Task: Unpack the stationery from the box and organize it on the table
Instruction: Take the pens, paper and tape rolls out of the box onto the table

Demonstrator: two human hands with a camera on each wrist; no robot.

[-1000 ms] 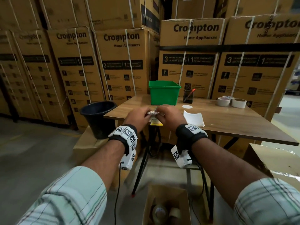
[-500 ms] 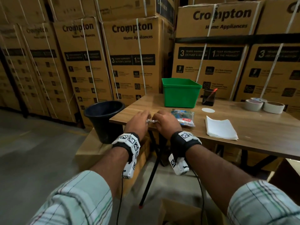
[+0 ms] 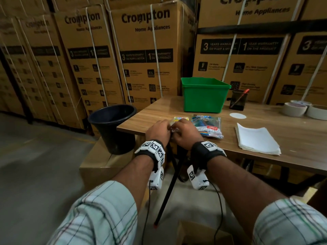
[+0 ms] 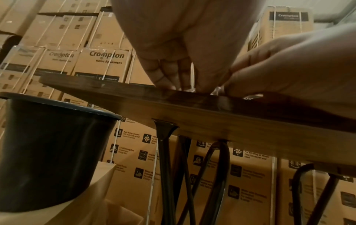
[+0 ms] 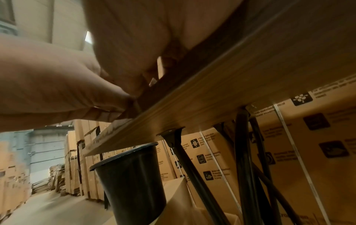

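At near left edge of table [image 3: 292, 131], small clear-wrapped packet [image 3: 178, 119], yellowish and shiny at far end, lying flat on the wood. Near end pinched between left hand [image 3: 158, 132] and right hand [image 3: 187, 134], fingers of both curled tight on crinkled wrapper, knuckles almost touching.

A second ago, held up in the air short of the table edge. Half a second ago, just reaching it. Now set down. Judged as a placing step nearly done, release not yet made.

Just right of packet, touching or nearly so, Flair pen pack [image 3: 207, 127], already out on the table. Farther back, green plastic bin [image 3: 203, 96], black mesh pen holder [image 3: 238, 101] with red-tipped pen, flat white disc [image 3: 238, 115]. Farther right, stack of white paper [image 3: 256, 138] and rolls of tape [image 3: 294, 109]. Off left corner, black bucket [image 3: 113, 128] on a low carton. At bottom, on the floor, edge of open cardboard box [image 3: 200, 232], contents out of sight, so amount left to unpack unknown.

Only from head view: tabletop layout and packet's colour.

Only from left wrist view, looking up from under the table edge: left fingers [image 4: 169, 76] bunched downward, with a glint of clear wrapper between them and the right hand. Rest of packet hidden behind the edge.

From right wrist view, blurred: both hands meeting at the table edge, wrapper not discernible, table legs and bucket below.
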